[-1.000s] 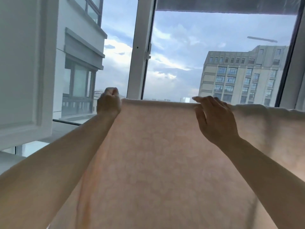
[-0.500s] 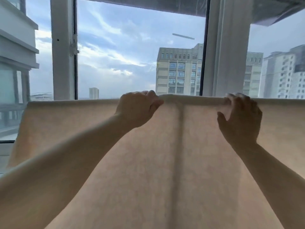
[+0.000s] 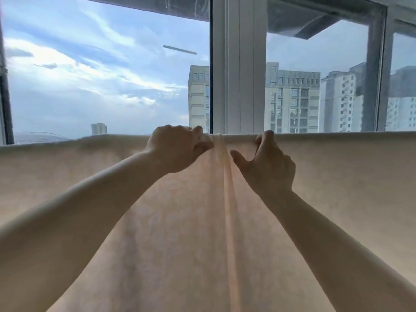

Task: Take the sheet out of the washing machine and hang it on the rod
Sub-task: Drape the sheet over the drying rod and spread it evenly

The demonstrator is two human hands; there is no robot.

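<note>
Sheet (image 3: 337, 176) hangs before the window frame (image 3: 238, 64), both hands gripping its top.

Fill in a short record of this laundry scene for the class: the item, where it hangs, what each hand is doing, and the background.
item: pale peach sheet
placement: draped over a rod hidden under its top fold
fold: vertical bunched crease between the hands
left hand: grips the top edge
right hand: fingers hooked over the top edge
background: window frame, buildings, cloudy sky
</note>
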